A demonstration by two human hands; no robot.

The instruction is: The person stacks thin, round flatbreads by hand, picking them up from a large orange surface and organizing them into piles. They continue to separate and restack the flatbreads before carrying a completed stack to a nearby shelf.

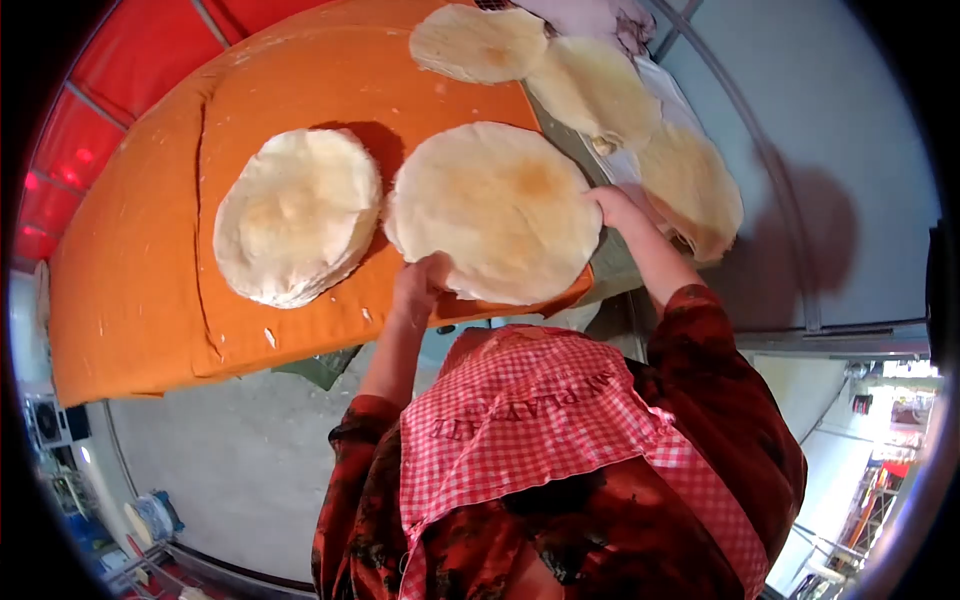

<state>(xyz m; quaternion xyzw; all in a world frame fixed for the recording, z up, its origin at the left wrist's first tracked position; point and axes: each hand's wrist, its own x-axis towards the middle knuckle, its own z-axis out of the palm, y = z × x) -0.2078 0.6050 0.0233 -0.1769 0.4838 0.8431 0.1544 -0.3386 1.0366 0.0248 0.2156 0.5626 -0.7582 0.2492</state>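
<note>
A large round flatbread [490, 215] with a browned patch is held level between my two hands, above the right part of the orange-covered table. My left hand [425, 278] grips its near left edge, the fingers partly hidden beneath the bread. On the right edge, my right hand [617, 208] pinches the rim with its thumb on top. To the left stands a stack of flatbreads [297, 215], pale and uneven at the edges. It lies apart from both hands.
The orange cloth [130, 260] covers a wide table. More flatbreads [690, 190] lie at the right and far right, some on a white sheet, with another flatbread [478, 42] at the far edge. A grey wall [820, 130] with a metal frame stands on the right.
</note>
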